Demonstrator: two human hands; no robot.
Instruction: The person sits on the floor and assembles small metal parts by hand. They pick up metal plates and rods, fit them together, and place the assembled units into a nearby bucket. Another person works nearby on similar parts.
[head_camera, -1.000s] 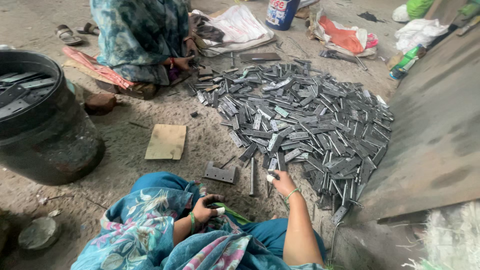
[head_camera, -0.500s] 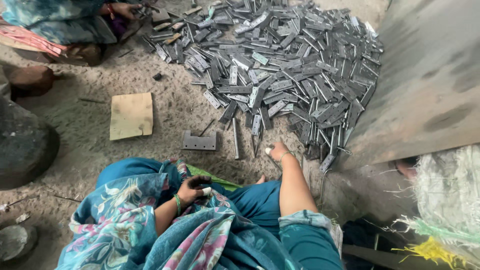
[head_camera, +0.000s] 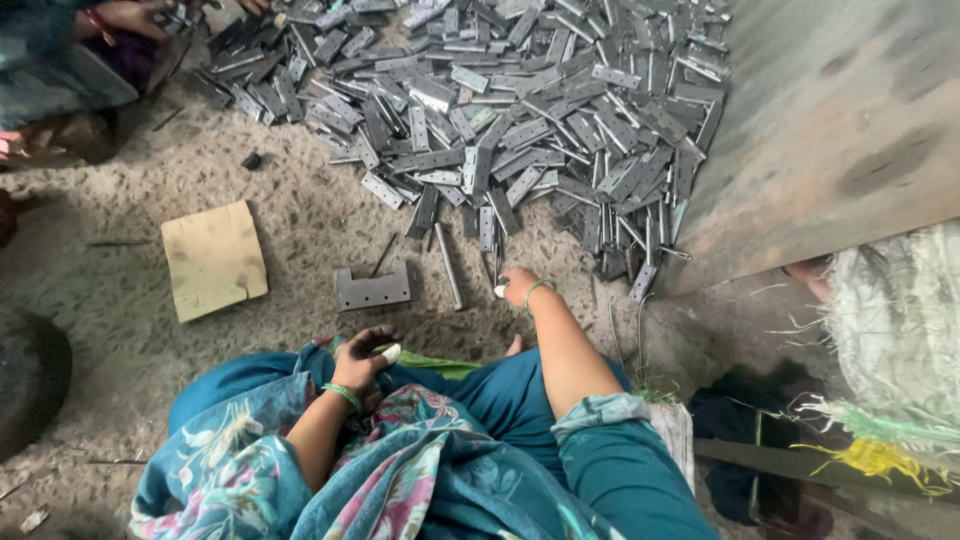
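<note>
A dusty concrete floor (head_camera: 300, 230) fills the view, with a big heap of grey metal plates (head_camera: 520, 110) spread across the far side and a slanted slab (head_camera: 840, 130) on the right. The person sits on the floor in blue floral cloth, so the heap lies within arm's reach. The right hand (head_camera: 517, 287) is stretched forward and down to the near edge of the heap, fingers curled at the floor beside a thin rod (head_camera: 447, 265); whether it grips anything I cannot tell. The left hand (head_camera: 367, 352) rests loosely closed on the lap, a pale tip at the thumb, seemingly holding nothing. A notched bracket (head_camera: 373, 288) lies just ahead of it, a cardboard piece (head_camera: 213, 258) further left. Another person's hand (head_camera: 135, 15) works at the far left.
</note>
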